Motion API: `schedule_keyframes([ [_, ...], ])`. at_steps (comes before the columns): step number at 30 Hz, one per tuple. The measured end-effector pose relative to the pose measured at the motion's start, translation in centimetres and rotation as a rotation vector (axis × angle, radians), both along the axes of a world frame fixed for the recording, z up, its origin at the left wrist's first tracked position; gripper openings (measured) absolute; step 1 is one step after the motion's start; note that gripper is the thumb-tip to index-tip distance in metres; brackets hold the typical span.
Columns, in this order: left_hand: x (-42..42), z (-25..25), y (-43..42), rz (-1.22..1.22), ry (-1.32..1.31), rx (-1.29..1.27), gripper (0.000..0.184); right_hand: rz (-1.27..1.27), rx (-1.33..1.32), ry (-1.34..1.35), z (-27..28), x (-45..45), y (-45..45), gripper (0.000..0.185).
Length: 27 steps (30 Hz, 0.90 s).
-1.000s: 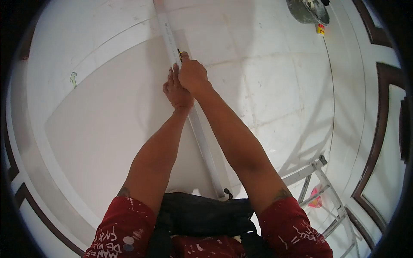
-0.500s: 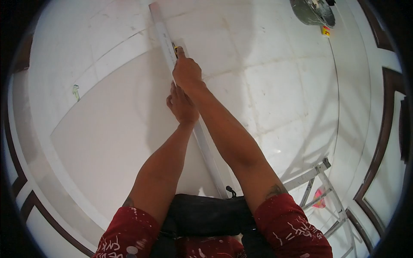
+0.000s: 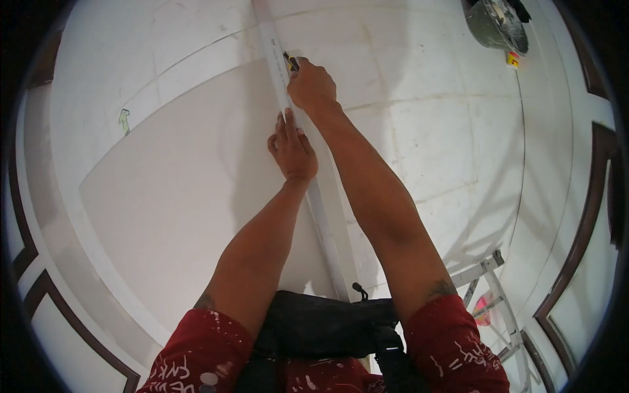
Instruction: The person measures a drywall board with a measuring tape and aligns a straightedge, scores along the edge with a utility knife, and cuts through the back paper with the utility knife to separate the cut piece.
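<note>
A long pale metal straightedge (image 3: 320,213) lies lengthwise over a large smooth light board (image 3: 170,177), close to the board's right edge. My left hand (image 3: 293,150) rests flat on the straightedge, fingers stretched forward and slightly apart. Farther up, my right hand (image 3: 314,86) is closed around a yellow and black utility knife (image 3: 290,62), whose front end is against the right side of the straightedge. The blade's tip is too small to make out.
Pale floor tiles (image 3: 426,144) extend to the right of the board. At the far right stands a dark bucket (image 3: 488,26) with whitish material inside, beside a small yellow and red item (image 3: 512,60). A metal ladder (image 3: 481,268) stands at lower right. A green arrow-shaped mark (image 3: 124,121) is at left.
The view has shifted. My right wrist and forearm have swung right, away from my left hand, which they partly overlapped before. The right index finger is now more curled around the knife.
</note>
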State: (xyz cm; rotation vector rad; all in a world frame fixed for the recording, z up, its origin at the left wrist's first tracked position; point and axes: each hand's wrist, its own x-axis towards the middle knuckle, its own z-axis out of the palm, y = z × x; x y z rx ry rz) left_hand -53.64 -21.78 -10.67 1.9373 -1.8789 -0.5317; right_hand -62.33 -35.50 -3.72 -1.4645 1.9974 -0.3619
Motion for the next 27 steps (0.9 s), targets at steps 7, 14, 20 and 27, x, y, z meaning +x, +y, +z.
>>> schedule_keyframes([
  [7, -0.1, 0.6, -0.1, -0.001, -0.020, 0.040, 0.054, -0.072, 0.063, -0.025, 0.3, 0.5, 0.6, 0.034],
  [14, 0.0, 0.5, -0.4, -0.008, 0.010, 0.046, 0.053, -0.243, 0.032, -0.387, -2.7, 0.2, 1.0, 0.032],
  [20, 0.1, 1.1, -0.7, -0.020, -0.011, 0.101, 0.054, -0.253, -0.106, -0.432, -5.3, -0.5, 2.2, 0.025],
  [27, 0.2, 0.8, -0.8, -0.046, -0.038, 0.121, 0.058, -0.260, -0.034, -0.289, -2.3, 0.2, 2.0, 0.030],
])
